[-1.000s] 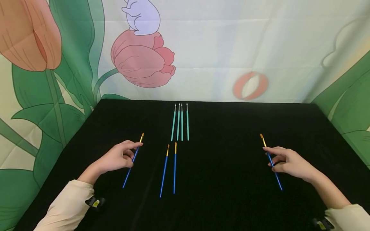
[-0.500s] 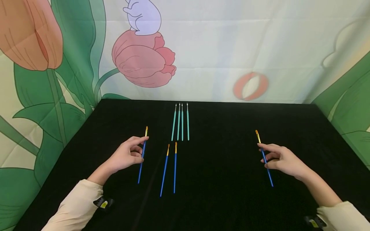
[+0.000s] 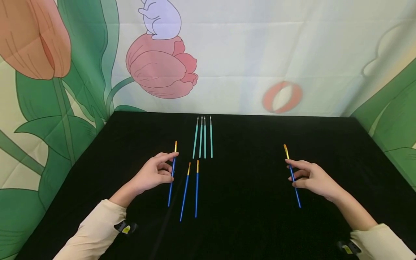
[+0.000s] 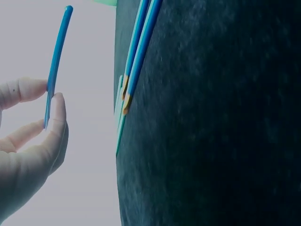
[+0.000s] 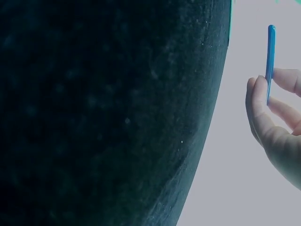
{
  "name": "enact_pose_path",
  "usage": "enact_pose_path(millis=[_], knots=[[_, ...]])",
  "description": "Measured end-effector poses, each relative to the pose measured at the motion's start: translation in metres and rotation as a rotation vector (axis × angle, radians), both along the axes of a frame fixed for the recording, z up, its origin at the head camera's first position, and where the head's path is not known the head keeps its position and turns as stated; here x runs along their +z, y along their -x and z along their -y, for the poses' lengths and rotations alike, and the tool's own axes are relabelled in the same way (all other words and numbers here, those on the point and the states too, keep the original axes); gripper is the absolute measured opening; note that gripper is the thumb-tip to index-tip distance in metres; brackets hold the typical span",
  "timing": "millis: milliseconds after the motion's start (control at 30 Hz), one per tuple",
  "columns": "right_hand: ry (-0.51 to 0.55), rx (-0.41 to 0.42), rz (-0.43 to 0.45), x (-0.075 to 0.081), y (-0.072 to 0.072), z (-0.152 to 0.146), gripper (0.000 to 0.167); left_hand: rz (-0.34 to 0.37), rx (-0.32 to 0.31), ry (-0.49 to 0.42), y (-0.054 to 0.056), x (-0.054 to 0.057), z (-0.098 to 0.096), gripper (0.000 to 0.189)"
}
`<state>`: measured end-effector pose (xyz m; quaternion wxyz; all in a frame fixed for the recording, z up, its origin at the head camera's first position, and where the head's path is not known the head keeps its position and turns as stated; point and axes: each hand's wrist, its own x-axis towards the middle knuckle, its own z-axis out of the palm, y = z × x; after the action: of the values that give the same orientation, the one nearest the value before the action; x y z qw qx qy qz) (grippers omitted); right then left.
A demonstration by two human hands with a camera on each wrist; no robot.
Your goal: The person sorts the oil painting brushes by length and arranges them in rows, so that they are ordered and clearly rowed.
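My left hand (image 3: 152, 174) pinches a blue paintbrush (image 3: 173, 168) with a gold ferrule and orange bristles, tip pointing away from me. In the left wrist view that brush (image 4: 58, 52) is held between thumb and fingers, above the cloth. Just to its right lie two more blue paintbrushes, one (image 3: 185, 196) slightly slanted and the other (image 3: 196, 195) nearly straight. Well over to the right, my right hand (image 3: 313, 178) pinches another blue paintbrush (image 3: 293, 178), tilted with its tip to the left. The right wrist view shows this brush's handle (image 5: 270, 52) between thumb and fingertips.
Several thin teal paintbrushes (image 3: 211, 141) lie in a row near the far edge of the black cloth-covered table (image 3: 247, 216). Behind it hangs a fabric backdrop (image 3: 227, 54) printed with flowers and a rabbit.
Both hands have moved inward with their paintbrushes: the left one to the right, nearer the two lying blue brushes, the right one a little leftward. The lying brushes have stayed put.
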<state>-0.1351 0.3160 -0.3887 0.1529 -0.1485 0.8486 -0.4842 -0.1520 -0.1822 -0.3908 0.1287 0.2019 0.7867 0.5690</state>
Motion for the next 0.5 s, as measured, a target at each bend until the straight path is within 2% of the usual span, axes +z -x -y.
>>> enact_pose_path(millis=[233,500], knots=[[0.025,-0.002,0.021,-0.001,0.002,0.002,0.074,0.006,0.018,-0.013,-0.001,-0.002,-0.014,0.068],[0.03,0.004,0.033,0.001,0.003,0.005,0.074,0.016,-0.002,-0.007,-0.001,-0.003,-0.025,0.067]])
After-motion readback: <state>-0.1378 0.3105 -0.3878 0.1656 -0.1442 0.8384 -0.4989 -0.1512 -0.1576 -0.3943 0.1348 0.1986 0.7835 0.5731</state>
